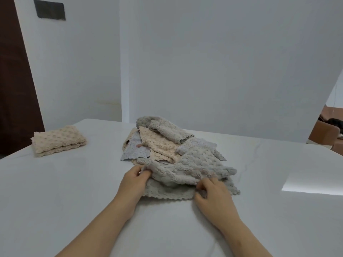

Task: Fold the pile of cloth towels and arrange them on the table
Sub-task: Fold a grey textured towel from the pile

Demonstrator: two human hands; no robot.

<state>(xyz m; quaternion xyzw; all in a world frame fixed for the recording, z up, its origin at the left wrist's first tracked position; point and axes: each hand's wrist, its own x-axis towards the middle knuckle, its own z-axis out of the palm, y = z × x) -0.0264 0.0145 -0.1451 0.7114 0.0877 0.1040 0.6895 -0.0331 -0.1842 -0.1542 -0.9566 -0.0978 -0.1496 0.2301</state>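
A loose pile of towels (163,143) lies in the middle of the white table (74,191): grey, beige and pale blue ones overlapping. The nearest is a grey bobbled towel (185,175), rumpled and partly doubled over itself. My left hand (134,180) pinches its left edge between thumb and fingers. My right hand (213,195) grips its near right edge, fingers curled into the cloth. One beige towel (57,140) lies folded by itself at the far left of the table.
White wall panels stand right behind the table's far edge. A dark brown door (13,80) is at the left. At the far right, past the table corner, is a brown seat (326,132). A bright light patch lies on the table's right side.
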